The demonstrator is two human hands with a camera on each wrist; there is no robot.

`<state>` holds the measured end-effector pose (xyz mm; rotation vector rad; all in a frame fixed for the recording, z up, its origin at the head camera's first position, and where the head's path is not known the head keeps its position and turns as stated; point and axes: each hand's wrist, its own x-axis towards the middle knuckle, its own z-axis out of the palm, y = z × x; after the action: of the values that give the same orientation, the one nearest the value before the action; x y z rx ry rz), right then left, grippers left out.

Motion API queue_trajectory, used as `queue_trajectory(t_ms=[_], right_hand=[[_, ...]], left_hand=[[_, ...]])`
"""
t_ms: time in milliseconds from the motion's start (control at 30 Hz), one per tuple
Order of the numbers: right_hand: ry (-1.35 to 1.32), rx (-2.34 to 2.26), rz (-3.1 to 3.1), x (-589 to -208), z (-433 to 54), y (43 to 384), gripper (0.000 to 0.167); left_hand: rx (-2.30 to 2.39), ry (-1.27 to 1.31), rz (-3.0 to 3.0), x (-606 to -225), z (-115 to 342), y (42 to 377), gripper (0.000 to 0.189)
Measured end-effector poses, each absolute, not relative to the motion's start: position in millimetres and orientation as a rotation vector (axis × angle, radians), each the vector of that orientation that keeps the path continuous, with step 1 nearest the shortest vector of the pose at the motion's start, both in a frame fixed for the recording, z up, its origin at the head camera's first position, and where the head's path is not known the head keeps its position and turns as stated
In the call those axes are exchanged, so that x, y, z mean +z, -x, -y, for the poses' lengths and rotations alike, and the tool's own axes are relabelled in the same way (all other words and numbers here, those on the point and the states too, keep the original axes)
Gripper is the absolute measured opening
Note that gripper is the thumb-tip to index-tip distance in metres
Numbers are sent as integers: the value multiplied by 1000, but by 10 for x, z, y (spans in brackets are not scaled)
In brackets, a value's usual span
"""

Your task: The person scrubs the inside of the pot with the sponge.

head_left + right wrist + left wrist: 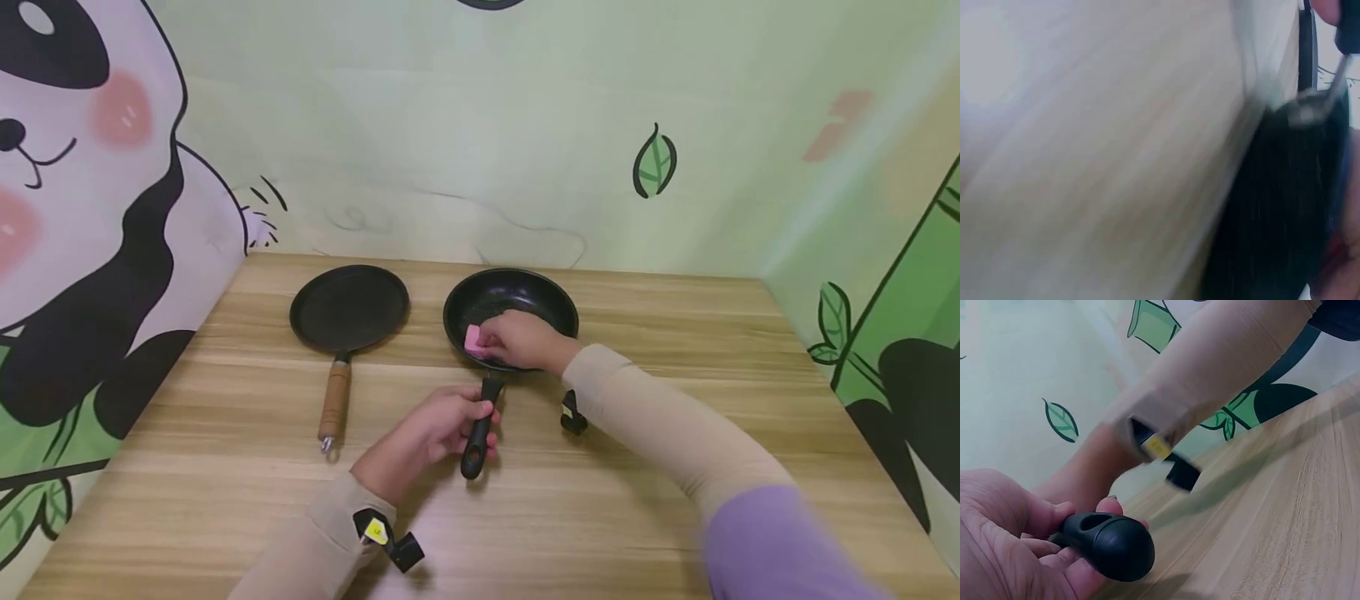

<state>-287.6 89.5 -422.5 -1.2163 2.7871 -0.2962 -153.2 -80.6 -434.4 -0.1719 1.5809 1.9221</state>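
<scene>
A deep black frying pan (536, 287) stands on the wooden table, its handle (480, 429) pointing toward me. My left hand (450, 421) grips that handle, thumb on top and fingers beneath; the left wrist view shows the rounded handle end (1124, 547) in the fingers. Inside the pan my right hand (521, 337) pinches a pink sponge (472, 340) against the near left part of the inner surface. In the blurred right wrist view the pan's dark outer side (1272, 212) fills the lower right, and the sponge is hidden.
Left of the frying pan lies a flat black griddle pan (351, 308) with a wooden handle (335, 402) and a metal hanging ring. The table (637, 500) meets a wall (420, 125) painted with a panda and leaves. Each wrist carries a small black camera (573, 412).
</scene>
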Motion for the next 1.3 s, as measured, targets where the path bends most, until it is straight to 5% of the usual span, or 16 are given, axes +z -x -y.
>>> queue_trajectory(t_ms=[400, 933, 1300], right_hand=[[1400, -408, -2666, -4186, -1076, 2891, 11], [810, -176, -2963, -4248, -772, 3345, 16], [903, -96, -2888, -4184, -999, 3429, 29]], left_hand=[[1898, 163, -1581, -4343, 858, 1558, 40], [1891, 142, -1613, -4360, 858, 1526, 35], [1875, 122, -1632, -4330, 847, 1522, 37]])
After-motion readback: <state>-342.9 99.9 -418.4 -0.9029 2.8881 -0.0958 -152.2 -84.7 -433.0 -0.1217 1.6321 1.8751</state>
